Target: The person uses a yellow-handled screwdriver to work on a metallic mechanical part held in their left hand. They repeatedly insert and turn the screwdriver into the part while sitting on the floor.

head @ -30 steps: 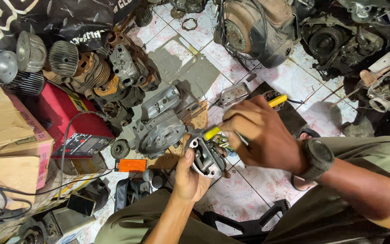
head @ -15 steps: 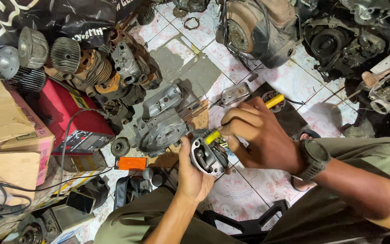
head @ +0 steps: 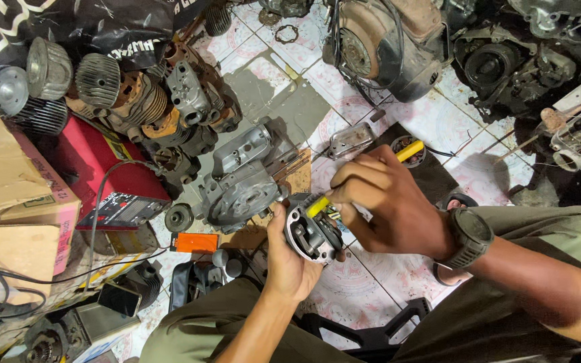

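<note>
The left hand (head: 290, 259) comes up from the near edge and holds a small round metal engine part (head: 312, 232) above the tiled floor (head: 371, 275). Its fingers are closed around the part's left and under side, with the open face turned up and to the right.

The right hand (head: 388, 205) comes in from the right with a dark watch (head: 469, 236) at the wrist. Its fingers are closed on a yellow-handled screwdriver (head: 408, 151). The tool's long axis runs from far right down to near left; the yellow butt shows beyond the knuckles and a second yellow stretch shows at the part's upper rim. The tip is hidden, so contact with any screw cannot be confirmed. The part lies directly near-left of the right fingers, touching or just beside them. Both hands are at the part; the left carries it.

Surroundings:
- A grey engine casing (head: 240, 185) lies just left of the part on a brown board.
- A red rectangular case (head: 95, 171) with a dark label panel sits further left.
- A small orange rectangular tag (head: 195, 243) lies near the casing.
- Brown cardboard boxes (head: 5, 175) are stacked at the far-left edge, one with a pale label strip.
- Finned cylinders (head: 99, 81) stand at the far left, in front of a black sheet with white lettering.
</note>
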